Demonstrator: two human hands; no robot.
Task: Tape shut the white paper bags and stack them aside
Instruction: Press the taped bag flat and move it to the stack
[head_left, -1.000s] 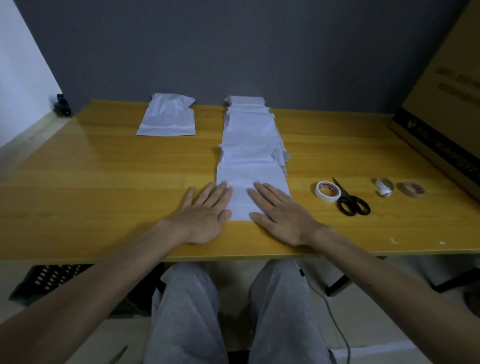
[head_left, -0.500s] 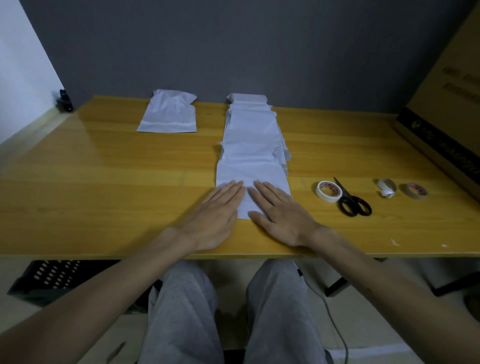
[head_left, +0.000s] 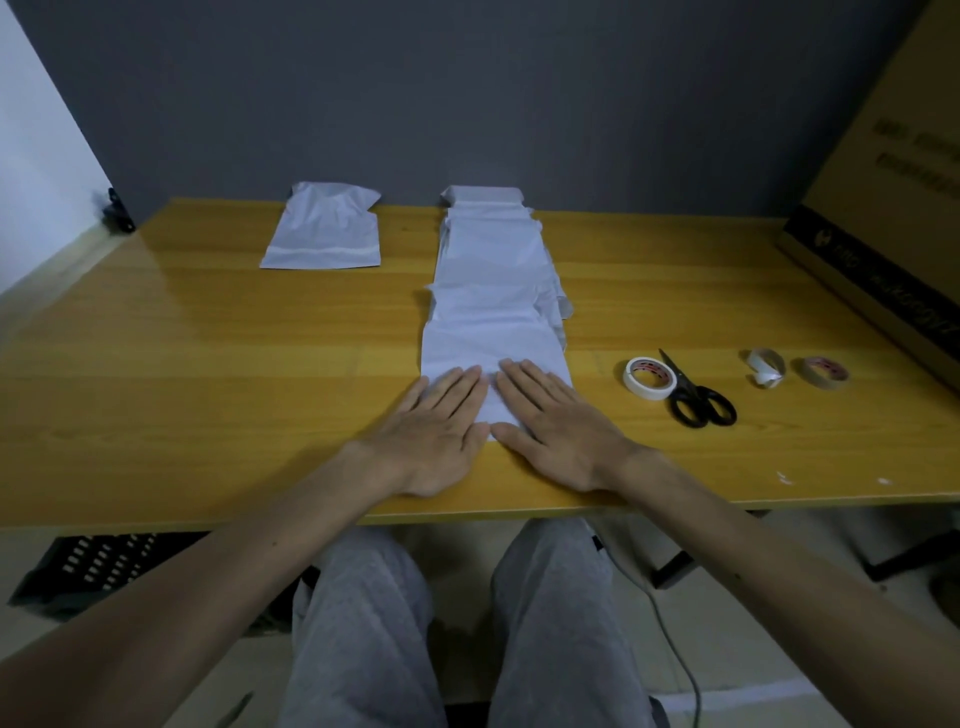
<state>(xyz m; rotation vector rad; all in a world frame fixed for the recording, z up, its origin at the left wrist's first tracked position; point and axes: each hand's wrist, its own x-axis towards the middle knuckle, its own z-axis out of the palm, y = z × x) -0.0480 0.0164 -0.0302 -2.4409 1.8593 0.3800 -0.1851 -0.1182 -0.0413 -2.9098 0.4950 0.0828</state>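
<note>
Near bag (head_left: 493, 353): flat on the table, centre, close to the near edge; front end of the row.
Row (head_left: 493, 260): white bags overlapping, running straight back from the near bag to the far edge; right-hand edges rumpled.
Left hand (head_left: 436, 436): palm down, fingers straight and together, pressing the near bag's left part; heel on bare wood; gripping nothing.
Right hand (head_left: 556, 431): palm down, fingers straight, slightly spread, pressing the bag's right part; thumb just beside the left hand; gripping nothing.
Lone bag (head_left: 324, 231): flat, left of the row's far end and apart from it; crumpled end towards the wall, paler band across the near end.
Tape (head_left: 649, 378): white roll lying flat, right of the near bag, touching the scissors.
Scissors (head_left: 696, 397): black handles, blades together, tips pointing away.
Small roll (head_left: 765, 366): further right, loose end curling.
Brown roll (head_left: 824, 371): just right of the small roll.
Box (head_left: 893, 182): cardboard, at the table's right end.
Table (head_left: 182, 364): yellow wood, against a grey wall.
Crate (head_left: 93, 564): black, below the table, left.
</note>
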